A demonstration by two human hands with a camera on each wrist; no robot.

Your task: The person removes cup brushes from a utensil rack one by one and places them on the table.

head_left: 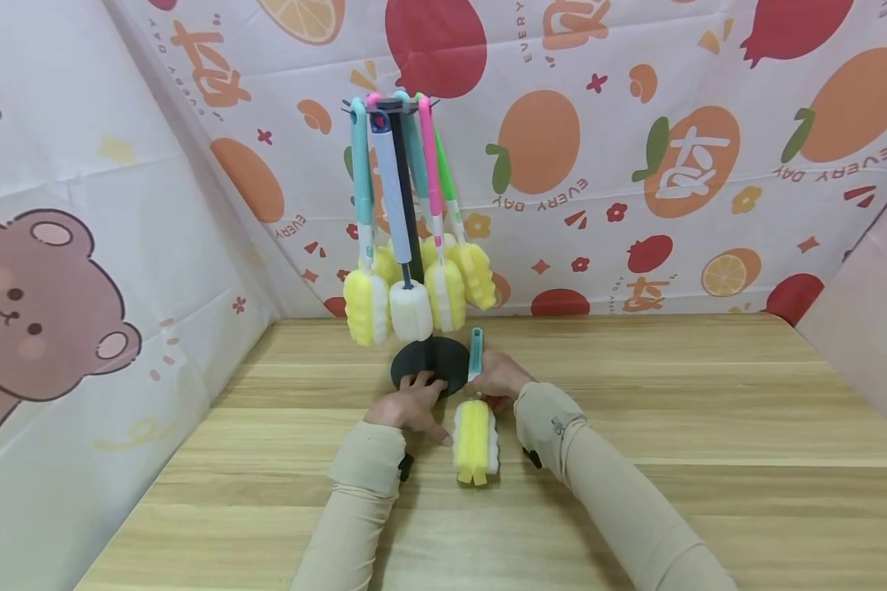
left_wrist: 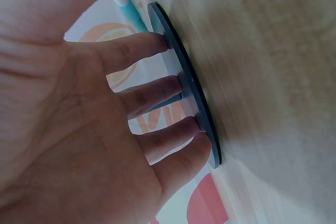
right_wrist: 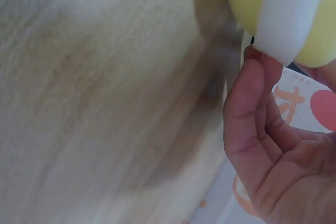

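My right hand (head_left: 498, 376) grips a sponge bottle brush (head_left: 475, 439) just above its yellow-and-white head. The brush's teal handle (head_left: 476, 349) points away toward the back, and its head faces me. In the right wrist view the sponge head (right_wrist: 286, 14) fills the upper right, over the curled fingers (right_wrist: 244, 114). My left hand (head_left: 410, 406) rests its fingertips on the front of a round black base (head_left: 451, 361). Extended, spread fingers (left_wrist: 152, 95) meet the thin disc near its rim in the left wrist view. That base carries an upright black stand.
Several sponge brushes hang from the stand's top hooks, among them a teal one (head_left: 360, 164), a pink one (head_left: 429, 160) and a blue-handled one (head_left: 394, 193) with a white head. A fruit-print cloth (head_left: 621, 164) hangs behind the wooden table (head_left: 673, 435); a bear-print cloth (head_left: 52, 304) borders the left.
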